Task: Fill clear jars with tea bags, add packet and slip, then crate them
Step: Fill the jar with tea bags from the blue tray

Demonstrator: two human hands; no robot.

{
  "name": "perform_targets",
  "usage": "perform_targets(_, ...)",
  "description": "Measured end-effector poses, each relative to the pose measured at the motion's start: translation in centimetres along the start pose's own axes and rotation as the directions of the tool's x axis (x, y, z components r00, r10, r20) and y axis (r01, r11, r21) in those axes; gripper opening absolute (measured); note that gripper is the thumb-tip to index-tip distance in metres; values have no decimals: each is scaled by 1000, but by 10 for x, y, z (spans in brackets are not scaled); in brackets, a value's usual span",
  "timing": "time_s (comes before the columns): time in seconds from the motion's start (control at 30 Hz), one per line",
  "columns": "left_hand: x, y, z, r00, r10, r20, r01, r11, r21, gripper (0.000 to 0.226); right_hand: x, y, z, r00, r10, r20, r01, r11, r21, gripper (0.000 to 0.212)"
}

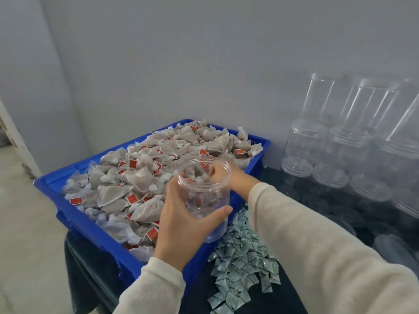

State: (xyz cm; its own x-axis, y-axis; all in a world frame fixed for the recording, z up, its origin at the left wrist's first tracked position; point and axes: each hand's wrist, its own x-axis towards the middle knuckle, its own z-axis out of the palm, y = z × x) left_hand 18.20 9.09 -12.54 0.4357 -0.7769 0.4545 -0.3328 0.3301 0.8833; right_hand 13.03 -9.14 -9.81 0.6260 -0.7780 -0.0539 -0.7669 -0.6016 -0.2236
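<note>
The left hand [181, 214] had the clear jar [205, 196] firmly wrapped, thumb curled round its near side and fingers round the left wall, and the jar sat tilted over the near right edge of the blue crate [90, 230], mouth open and facing up and away. And there was the right hand [223, 175], reaching in from the right, its fingers bent at the jar's far rim among the tea bags [127, 177]; whether it had one pinched, the jar wall blurred too much to tell. Through the plastic a few pale bags and red tags showed low inside the jar. The crate itself was heaped full, grey mesh pouches with white knots and little red tags [76, 200] scattered all across the pile, right up to the far corner. Just to the right of the crate, on the dark table [294, 300], lay a spread of small pale green packets [242, 264], running from beside the jar down toward the near edge. Further right, against the grey wall [181, 64], stood stacks of empty clear jars [317, 137], some upright, some stacked on each other, well apart from the one in hand. Both arms wore cream sleeves [306, 234].
</note>
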Motion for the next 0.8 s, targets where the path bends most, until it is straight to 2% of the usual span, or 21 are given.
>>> perform_targets(0.07, 0, 1, 0, 1000, 0, 10, 0, 1000, 6, 80, -7, 6, -21, 995, -7, -101, 23, 987, 160, 12)
perform_targets(0.2, 0, 1, -1, 1000, -13, 10, 13, 1000, 14, 82, -37, 10, -64, 959, -14, -283, 142, 888, 438, 21)
perform_targets(0.4, -1, -1, 0, 1000, -27, 5, 26, 998, 50, 88, -79, -6, -122, 940, 11, -341, 261, 621, 739, 19)
perform_targets(0.47, -1, 0, 1, 1000, -23, -2, 23, 997, 67, 96, -91, -13, -132, 936, -10, -353, 306, 524, 795, 20)
perform_targets(0.53, -1, 0, 2, 1000, -19, -6, 20, 996, 82, 101, -101, -19, -137, 935, -55, -350, 330, 495, 804, 23)
perform_targets(0.6, -1, 2, 5, 1000, -5, -4, 5, 993, 120, 99, -109, -23, -134, 941, -121, -315, 331, 511, 793, 25)
perform_targets(0.73, 0, 5, 11, 1000, 10, 5, -11, 973, 231, 100, -117, -22, -117, 951, -205, -231, 305, 742, 596, 19)
perform_targets(0.8, 1, 5, 12, 1000, -5, 3, 4, 971, 239, 104, -117, -21, -109, 954, -234, -184, 296, 817, 495, 17)
